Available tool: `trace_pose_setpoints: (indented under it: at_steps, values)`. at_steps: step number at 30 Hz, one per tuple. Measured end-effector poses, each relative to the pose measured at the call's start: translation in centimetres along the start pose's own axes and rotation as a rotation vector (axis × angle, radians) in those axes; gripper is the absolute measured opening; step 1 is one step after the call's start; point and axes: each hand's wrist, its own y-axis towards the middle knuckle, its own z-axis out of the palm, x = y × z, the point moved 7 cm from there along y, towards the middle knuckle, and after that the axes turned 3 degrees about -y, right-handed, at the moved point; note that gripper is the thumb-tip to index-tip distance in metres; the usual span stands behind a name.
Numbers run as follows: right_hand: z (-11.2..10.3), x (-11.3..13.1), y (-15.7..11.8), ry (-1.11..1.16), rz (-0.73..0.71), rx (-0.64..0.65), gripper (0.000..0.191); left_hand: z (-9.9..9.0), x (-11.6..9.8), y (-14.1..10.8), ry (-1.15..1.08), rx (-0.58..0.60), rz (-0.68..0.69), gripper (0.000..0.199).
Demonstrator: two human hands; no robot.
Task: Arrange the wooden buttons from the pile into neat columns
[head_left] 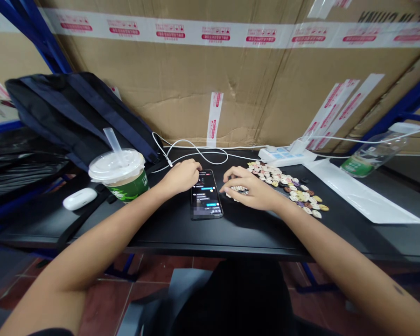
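Phone, glossy and rectangular, is laid on the smooth black table. Left hand is curled at its edge, grip unclear; right hand is loosely spread near rounded pieces.

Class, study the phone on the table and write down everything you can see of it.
The phone lies flat, face up, on the black table, its long sides running away from the person. It is a dark, slim rectangle with rounded corners and a glossy look. Its screen is lit, showing what looks like a dark chat page with blue bubbles; the wording is too small to read. The left hand is at its upper left edge, the right hand beside its right edge; exact contact is unclear.
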Motion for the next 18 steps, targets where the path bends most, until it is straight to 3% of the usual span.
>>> trace_pose_setpoints:
  at_steps: [18]
  values:
    - [0.04, 0.14, -0.02, 0.000, -0.008, 0.011, 0.023, -0.10, -0.11, 0.03, -0.004, 0.031, -0.006, 0.041]
